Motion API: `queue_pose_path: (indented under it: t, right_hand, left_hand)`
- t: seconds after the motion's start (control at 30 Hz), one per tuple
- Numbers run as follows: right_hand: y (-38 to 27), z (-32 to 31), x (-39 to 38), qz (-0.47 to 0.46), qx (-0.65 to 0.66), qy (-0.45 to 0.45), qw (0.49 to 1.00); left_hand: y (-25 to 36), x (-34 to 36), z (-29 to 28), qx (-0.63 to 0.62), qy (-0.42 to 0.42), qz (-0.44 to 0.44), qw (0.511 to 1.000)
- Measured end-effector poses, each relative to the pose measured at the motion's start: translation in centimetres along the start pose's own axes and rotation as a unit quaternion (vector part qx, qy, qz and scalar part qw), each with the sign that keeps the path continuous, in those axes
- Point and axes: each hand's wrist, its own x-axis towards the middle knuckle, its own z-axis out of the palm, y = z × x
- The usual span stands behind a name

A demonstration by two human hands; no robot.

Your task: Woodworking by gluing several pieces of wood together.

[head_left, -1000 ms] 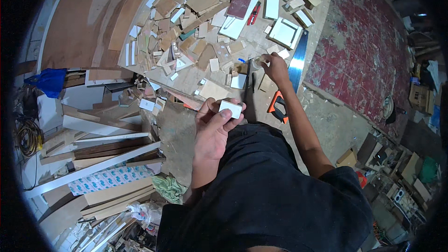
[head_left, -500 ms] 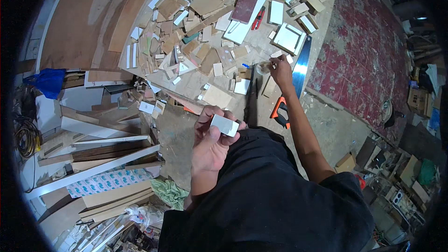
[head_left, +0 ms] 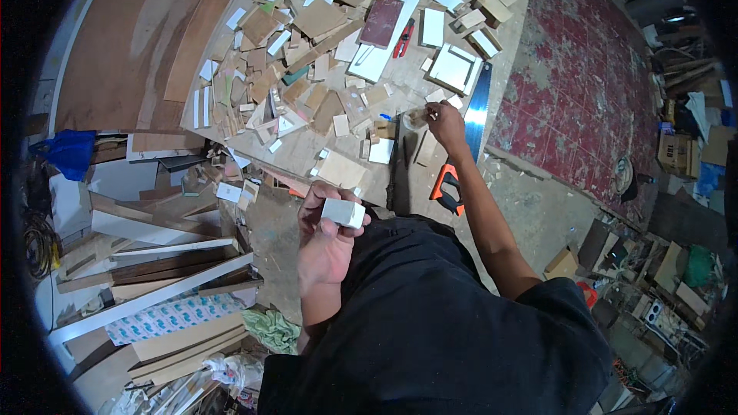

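My left hand (head_left: 327, 242) holds a small white-faced block (head_left: 344, 214) low in front of my body, its fingers wrapped round it. My right hand (head_left: 444, 127) reaches onto the worktable, its fingers pinched at a small pale, translucent item (head_left: 414, 119); I cannot make out exactly what they grip. A long dark object (head_left: 400, 165) lies just left of that hand, running to the table's near edge. Right of my right hand is a handsaw (head_left: 450, 188) with an orange-and-black handle and a bright blade.
The worktable (head_left: 261, 134) is strewn with wood offcuts, a maroon board (head_left: 381, 21) and red-handled pliers (head_left: 403, 38). Plywood sheets (head_left: 108, 38) lie upper left, stacked boards (head_left: 154, 277) lower left. A red, dirt-marked panel (head_left: 561, 100) fills the right, with piled scrap (head_left: 653, 300) below it.
My left hand has moved down and slightly left, turning the white block. My right hand stays near the translucent item, shifted slightly. The whole view has shifted a little.
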Motion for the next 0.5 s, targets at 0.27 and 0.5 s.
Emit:
queue_pose_path:
  t: [0.27,0.5]
  right_hand:
    - [0.5,-0.1,-2.0,0.136,-0.071,-0.076,0.985]
    - [-3.2,1.3,-2.5,0.014,-0.014,-0.001,1.0]
  left_hand:
    - [-0.3,-0.4,-0.5,0.033,0.022,0.029,0.999]
    - [-0.8,-1.0,-0.7,0.09,0.044,0.037,0.994]
